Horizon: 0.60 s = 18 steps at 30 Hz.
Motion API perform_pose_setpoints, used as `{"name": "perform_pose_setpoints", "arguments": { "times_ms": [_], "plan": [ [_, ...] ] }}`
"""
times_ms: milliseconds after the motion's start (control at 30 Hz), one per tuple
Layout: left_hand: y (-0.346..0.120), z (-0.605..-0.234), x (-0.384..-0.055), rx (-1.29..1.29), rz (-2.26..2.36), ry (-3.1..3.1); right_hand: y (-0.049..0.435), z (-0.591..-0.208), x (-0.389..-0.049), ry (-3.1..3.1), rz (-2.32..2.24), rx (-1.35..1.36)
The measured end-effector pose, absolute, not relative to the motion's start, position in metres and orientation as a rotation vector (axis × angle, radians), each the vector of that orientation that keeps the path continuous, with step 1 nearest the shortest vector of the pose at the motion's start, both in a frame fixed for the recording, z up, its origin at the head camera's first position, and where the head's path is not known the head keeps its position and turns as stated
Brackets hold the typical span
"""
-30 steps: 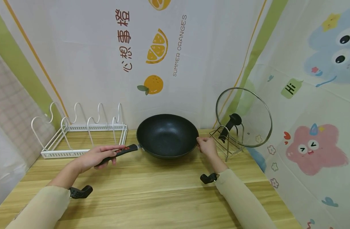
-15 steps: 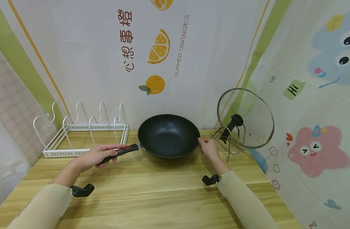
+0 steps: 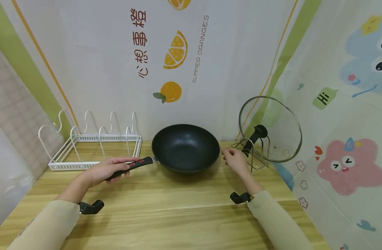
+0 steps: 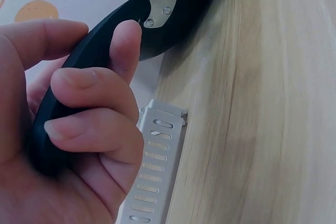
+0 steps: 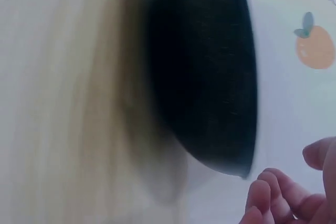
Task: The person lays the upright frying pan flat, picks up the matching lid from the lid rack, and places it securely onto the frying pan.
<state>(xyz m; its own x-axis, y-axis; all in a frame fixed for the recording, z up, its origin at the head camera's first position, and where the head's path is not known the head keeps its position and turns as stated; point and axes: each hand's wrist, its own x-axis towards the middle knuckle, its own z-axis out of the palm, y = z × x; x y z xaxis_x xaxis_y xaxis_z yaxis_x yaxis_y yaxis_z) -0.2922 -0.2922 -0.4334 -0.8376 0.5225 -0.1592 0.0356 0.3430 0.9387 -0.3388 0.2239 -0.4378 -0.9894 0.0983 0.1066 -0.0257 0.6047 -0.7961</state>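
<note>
A black wok point(image 3: 186, 149) is at the back middle of the wooden table. My left hand point(image 3: 104, 171) wraps its fingers round the wok's black handle point(image 4: 94, 51), and red marks show on it in the head view. In the right wrist view, my right hand point(image 5: 286, 198) is just off the rim, its fingers loosely bent and holding nothing. A gap shows between the fingertips and the wok's edge. To the right of that hand point(image 3: 236, 161), a glass lid point(image 3: 272, 130) with a black knob leans in a wire stand point(image 3: 256, 163).
A white rack point(image 3: 73, 166) with several upright loops stands at the back left, behind my left hand. Printed cloth point(image 3: 209, 104) hangs behind and to the right of the wooden table point(image 3: 166, 215).
My right hand has let go of the wok's rim and moved a little to the right. The left hand keeps its grip on the handle. The view has shifted slightly.
</note>
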Motion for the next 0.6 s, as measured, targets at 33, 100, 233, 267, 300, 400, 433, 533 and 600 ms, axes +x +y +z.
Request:
{"name": "perform_pose_setpoints", "arguments": {
  "times_ms": [33, 100, 233, 267, 300, 400, 433, 533, 600],
  "plan": [
    [-0.292, -0.433, -0.292, 0.486, 1.506, 2.179, 0.226, -0.434, -0.338, -2.678, 1.341, -0.047],
    [-0.292, -0.433, -0.292, 0.482, 1.506, 2.182, 0.232, -0.427, -0.336, -2.648, 1.341, -0.027],
    [-0.292, -0.434, -0.292, 0.474, 1.508, 2.186, 0.243, -0.413, -0.333, -2.581, 1.306, -0.015],
    [-0.292, -0.434, -0.292, 0.473, 1.508, 2.185, 0.247, -0.409, -0.332, -2.562, 1.289, -0.017],
    [-0.292, -0.434, -0.293, 0.474, 1.508, 2.183, 0.25, -0.405, -0.332, -2.548, 1.273, -0.02],
    [-0.292, -0.434, -0.293, 0.477, 1.507, 2.177, 0.262, -0.393, -0.329, -2.524, 1.26, -0.046],
    [-0.292, -0.434, -0.293, 0.48, 1.505, 2.177, 0.266, -0.389, -0.329, -2.518, 1.265, -0.06],
    [-0.293, -0.434, -0.293, 0.484, 1.504, 2.178, 0.276, -0.382, -0.327, -2.5, 1.283, -0.105],
    [-0.293, -0.434, -0.293, 0.481, 1.506, 2.176, 0.282, -0.381, -0.328, -2.49, 1.281, -0.138]
  ]
}}
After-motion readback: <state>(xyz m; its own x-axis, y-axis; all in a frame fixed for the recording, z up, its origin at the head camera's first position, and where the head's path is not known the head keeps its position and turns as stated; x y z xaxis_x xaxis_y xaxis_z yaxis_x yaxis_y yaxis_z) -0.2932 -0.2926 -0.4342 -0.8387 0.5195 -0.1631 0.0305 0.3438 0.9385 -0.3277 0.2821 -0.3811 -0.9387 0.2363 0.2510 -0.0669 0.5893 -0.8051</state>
